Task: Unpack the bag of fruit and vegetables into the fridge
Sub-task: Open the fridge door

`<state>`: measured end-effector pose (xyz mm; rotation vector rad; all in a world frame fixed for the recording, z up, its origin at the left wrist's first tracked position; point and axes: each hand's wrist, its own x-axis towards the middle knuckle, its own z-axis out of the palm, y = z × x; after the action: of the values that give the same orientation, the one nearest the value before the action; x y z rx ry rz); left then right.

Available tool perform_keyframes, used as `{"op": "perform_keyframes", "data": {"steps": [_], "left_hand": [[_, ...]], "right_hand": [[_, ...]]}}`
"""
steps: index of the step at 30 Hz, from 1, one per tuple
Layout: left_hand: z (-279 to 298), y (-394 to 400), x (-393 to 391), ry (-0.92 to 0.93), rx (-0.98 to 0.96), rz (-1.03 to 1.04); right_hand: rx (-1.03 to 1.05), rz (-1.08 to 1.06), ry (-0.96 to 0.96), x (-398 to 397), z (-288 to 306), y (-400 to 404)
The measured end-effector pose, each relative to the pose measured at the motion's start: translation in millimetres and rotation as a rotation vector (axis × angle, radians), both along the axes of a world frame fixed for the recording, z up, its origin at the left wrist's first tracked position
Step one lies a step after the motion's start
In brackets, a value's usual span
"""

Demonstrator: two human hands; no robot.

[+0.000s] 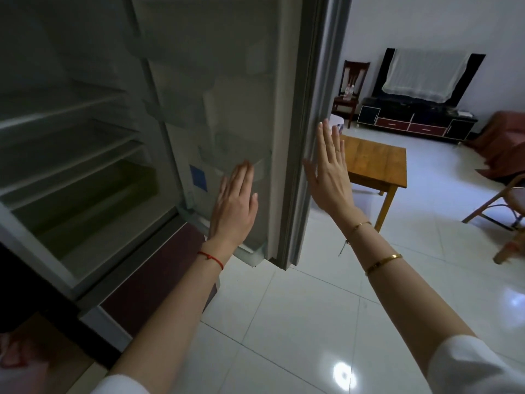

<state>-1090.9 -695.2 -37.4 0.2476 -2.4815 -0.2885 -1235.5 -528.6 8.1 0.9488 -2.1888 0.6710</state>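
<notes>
The fridge stands open on the left, its shelves dim and bare as far as I can see. Its door is swung out toward me, inner side facing left. My left hand is flat and open in front of the door's inner lining, fingers up. My right hand is open too, fingers spread, beside the door's outer edge; I cannot tell whether it touches. No bag, fruit or vegetables are in view.
A wooden table stands just behind the door. Farther back are a TV cabinet with a covered screen, a dark chair, and rattan chair legs at right. The floor is glossy white tile.
</notes>
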Motion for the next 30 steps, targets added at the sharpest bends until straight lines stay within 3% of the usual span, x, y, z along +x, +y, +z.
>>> {"op": "perform_keyframes", "data": {"steps": [14,30], "left_hand": [[14,14,-107,-0.074,-0.116,-0.037],[15,-2,-230,0.012,-0.163,-0.048]], "right_hand": [[-0.029,0.001,-0.124,-110,16,-10],[-0.043,0.023,-0.128,-255,12,-41]]}}
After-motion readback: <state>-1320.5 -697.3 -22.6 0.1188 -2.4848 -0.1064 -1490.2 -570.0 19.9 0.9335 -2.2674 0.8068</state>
